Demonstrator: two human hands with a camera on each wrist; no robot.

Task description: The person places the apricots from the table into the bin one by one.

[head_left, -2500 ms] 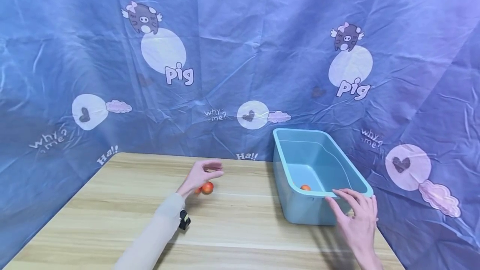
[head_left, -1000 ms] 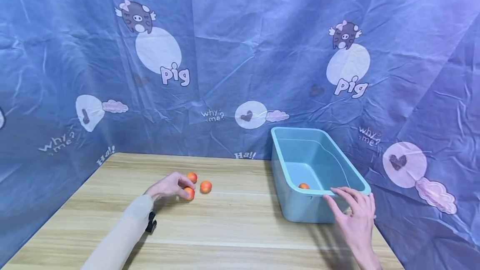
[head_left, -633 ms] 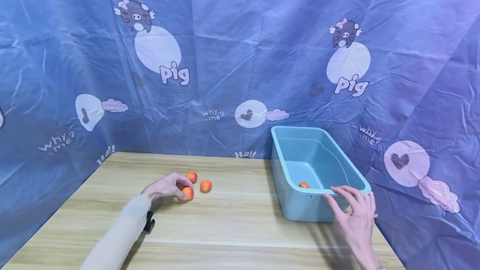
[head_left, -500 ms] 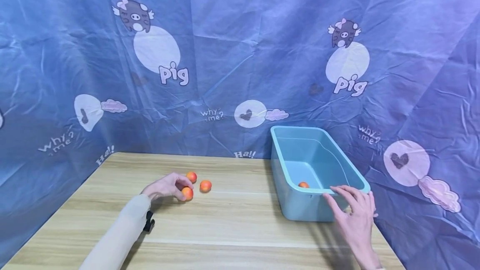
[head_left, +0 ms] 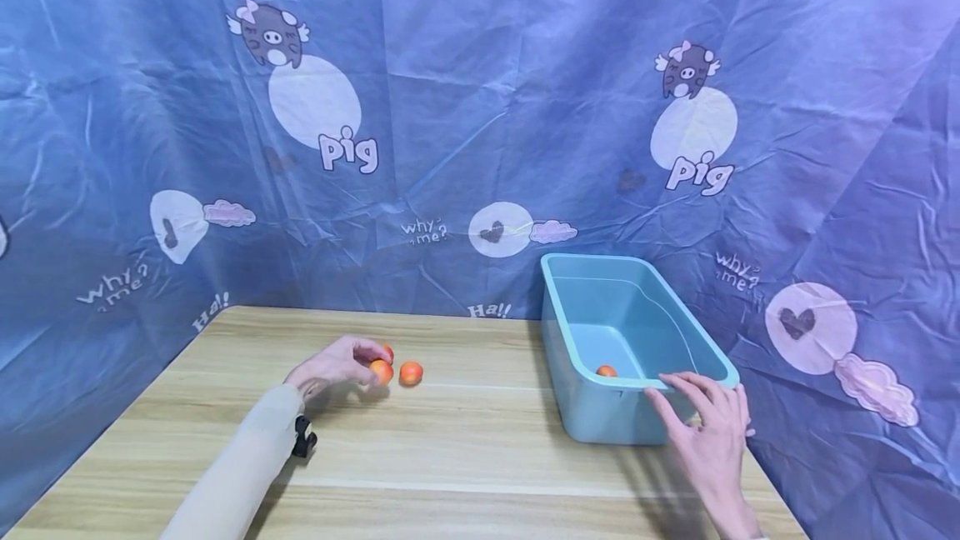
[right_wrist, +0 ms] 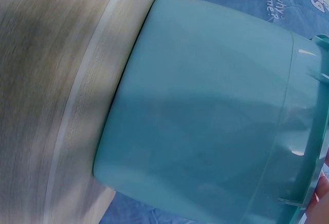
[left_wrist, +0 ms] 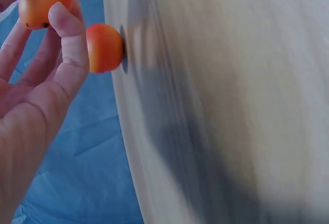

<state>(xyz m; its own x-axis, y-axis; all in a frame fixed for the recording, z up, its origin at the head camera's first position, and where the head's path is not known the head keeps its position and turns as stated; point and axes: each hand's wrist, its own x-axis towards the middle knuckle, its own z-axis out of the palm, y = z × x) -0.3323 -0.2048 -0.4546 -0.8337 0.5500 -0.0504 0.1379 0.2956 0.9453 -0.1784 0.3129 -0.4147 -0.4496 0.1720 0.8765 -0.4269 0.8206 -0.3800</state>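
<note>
In the head view, my left hand (head_left: pixel 337 365) holds a small round orange-red fruit (head_left: pixel 381 372) between thumb and fingers, slightly above the wooden table. The left wrist view shows this held fruit (left_wrist: pixel 46 0) with a dark spot at its lower end. Two similar fruits lie close by: one (head_left: pixel 411 373) to the right, the other (head_left: pixel 387 352) behind, partly covered by the hand. On the right stands a blue plastic bin (head_left: pixel 573 390) with one such fruit (head_left: pixel 607 371) inside. My right hand (head_left: pixel 708 436) grips its near rim, thumb outside and fingers over the edge.
The wooden table (head_left: pixel 450 457) runs back to a blue printed cloth (head_left: pixel 450 65) that hangs behind and at both sides. The bin stands near the table's right edge. A black wrist camera (head_left: pixel 303 437) sits on the left wrist.
My left hand went from above the fruits to the nearest one, took hold of it and raised it slightly off the table. The right hand and bin stay in place.
</note>
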